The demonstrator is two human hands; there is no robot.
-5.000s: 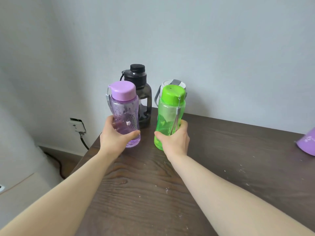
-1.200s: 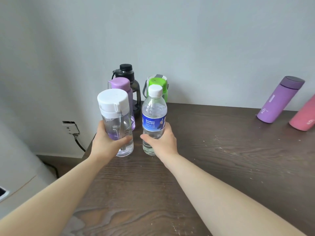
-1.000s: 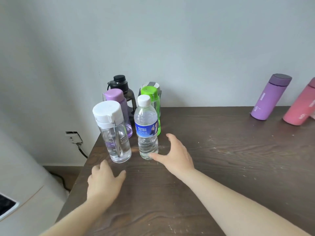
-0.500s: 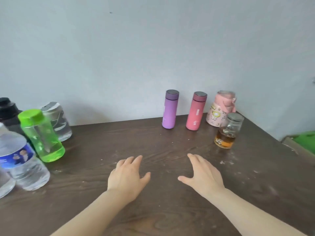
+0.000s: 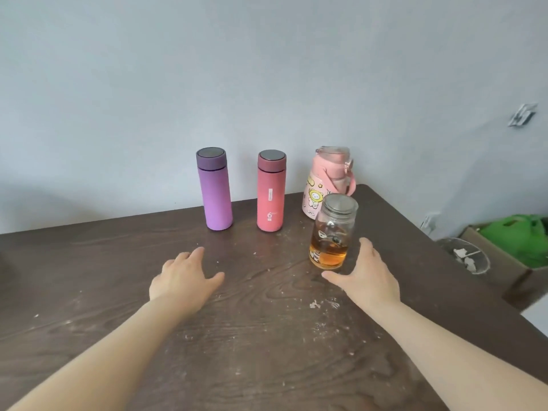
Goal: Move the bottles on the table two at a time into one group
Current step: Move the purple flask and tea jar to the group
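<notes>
Head view: four bottles point(image 5: 270, 191), two empty hands point(image 5: 185, 280).

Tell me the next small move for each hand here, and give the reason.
Probably close the right hand around the clear glass jar of amber liquid: its open grip already lies beside the jar's base. The left hand, open and empty on the dark wooden table, should likely reach forward to the purple cylindrical flask, the upright bottle nearest it, so two go together.
</notes>
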